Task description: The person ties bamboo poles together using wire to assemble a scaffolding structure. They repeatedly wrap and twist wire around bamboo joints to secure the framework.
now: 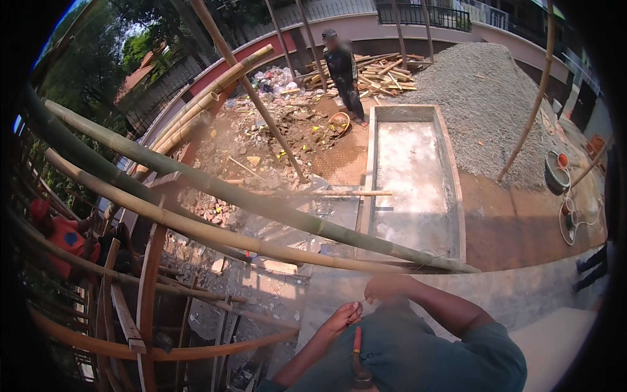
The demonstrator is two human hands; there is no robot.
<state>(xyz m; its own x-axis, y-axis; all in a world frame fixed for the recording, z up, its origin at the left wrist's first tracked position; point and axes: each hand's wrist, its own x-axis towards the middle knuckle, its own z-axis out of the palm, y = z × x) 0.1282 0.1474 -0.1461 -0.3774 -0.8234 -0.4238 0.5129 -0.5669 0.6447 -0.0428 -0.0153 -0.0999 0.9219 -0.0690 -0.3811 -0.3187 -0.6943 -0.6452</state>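
My left hand (345,316) is held in front of my green shirt (418,346), its fingers curled together near the fingertips. Close beside it on the right, my right hand (385,288) is also closed, with its fingers pointing down toward the left one. Whatever sits between the fingers is too small to make out. A tool with a red handle (357,341) and a dark metal end rests upright against my front, below the left hand; neither hand touches it. Just beyond my hands, long bamboo poles (274,247) slant across the view.
A rectangular concrete-walled trough (457,215) lies ahead, with a gravel heap (483,98) behind it. One person (343,68) stands by the rubble; another in red (62,232) is at left. Timber framing (149,287) stands left. Buckets (557,173) and a hose are at right.
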